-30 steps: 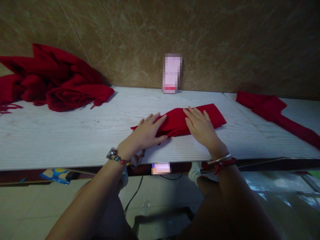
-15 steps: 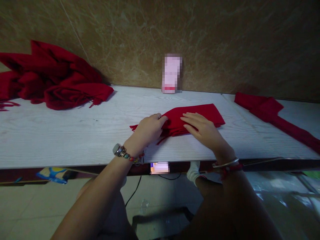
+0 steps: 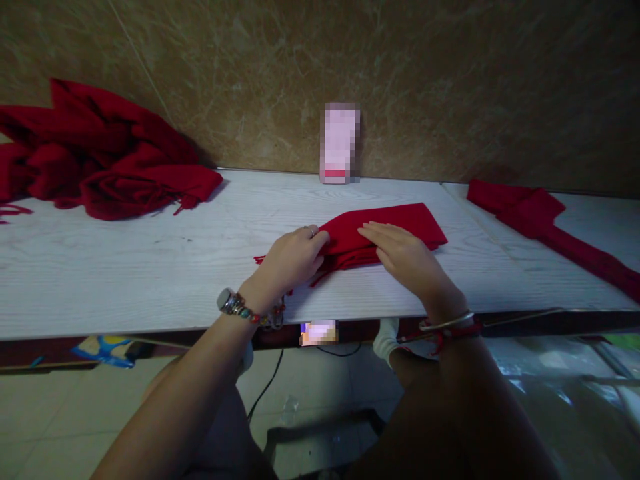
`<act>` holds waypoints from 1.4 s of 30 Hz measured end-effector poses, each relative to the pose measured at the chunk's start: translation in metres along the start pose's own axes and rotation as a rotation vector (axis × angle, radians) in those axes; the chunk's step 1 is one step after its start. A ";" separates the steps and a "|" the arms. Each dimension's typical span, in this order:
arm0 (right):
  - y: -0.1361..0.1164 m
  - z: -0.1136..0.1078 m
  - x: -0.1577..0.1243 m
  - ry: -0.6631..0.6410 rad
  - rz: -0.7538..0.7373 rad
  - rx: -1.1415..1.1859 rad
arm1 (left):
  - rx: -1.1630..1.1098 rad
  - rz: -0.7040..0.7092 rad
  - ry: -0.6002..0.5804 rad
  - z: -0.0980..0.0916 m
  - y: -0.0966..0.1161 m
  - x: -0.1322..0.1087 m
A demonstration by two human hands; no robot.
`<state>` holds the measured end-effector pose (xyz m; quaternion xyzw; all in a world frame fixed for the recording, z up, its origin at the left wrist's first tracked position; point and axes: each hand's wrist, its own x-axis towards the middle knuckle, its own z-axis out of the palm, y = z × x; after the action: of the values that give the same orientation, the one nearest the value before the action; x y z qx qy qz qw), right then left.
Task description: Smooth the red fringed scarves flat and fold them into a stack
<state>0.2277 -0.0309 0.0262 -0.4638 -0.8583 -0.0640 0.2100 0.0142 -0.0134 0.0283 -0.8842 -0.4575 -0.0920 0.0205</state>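
Observation:
A folded red scarf (image 3: 395, 227) lies on the white wooden table (image 3: 150, 267) in front of me. My left hand (image 3: 293, 260) curls around the scarf's left end, fingers closed on the cloth, with fringe showing below it. My right hand (image 3: 405, 257) rests flat on the middle of the scarf, fingers stretched out and pointing left. Both wrists wear bracelets.
A heap of crumpled red scarves (image 3: 105, 163) sits at the back left of the table. Another red scarf (image 3: 545, 220) lies stretched out at the right. A small blurred pink box (image 3: 340, 143) stands against the brown wall. Below the table edge are my knees, a cable and tiled floor.
My left hand went from lying flat on the scarf's left end to curling closed around it. My right hand turned its fingers leftward and stayed flat on the cloth.

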 end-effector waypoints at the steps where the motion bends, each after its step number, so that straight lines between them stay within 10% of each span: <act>1: 0.000 -0.001 0.000 0.026 0.003 0.006 | 0.006 -0.009 0.011 -0.002 0.000 -0.001; 15: 0.007 -0.002 -0.004 0.032 -0.057 0.031 | 0.029 0.089 -0.130 0.002 0.001 -0.001; 26: 0.004 -0.006 -0.002 0.052 -0.008 0.100 | -0.047 0.006 0.103 0.021 0.024 -0.003; 42: 0.002 -0.003 -0.004 -0.004 -0.020 0.087 | -0.100 -0.063 0.076 0.026 0.028 0.000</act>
<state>0.2323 -0.0342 0.0271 -0.4457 -0.8653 -0.0277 0.2275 0.0406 -0.0261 0.0039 -0.8651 -0.4788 -0.1488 -0.0093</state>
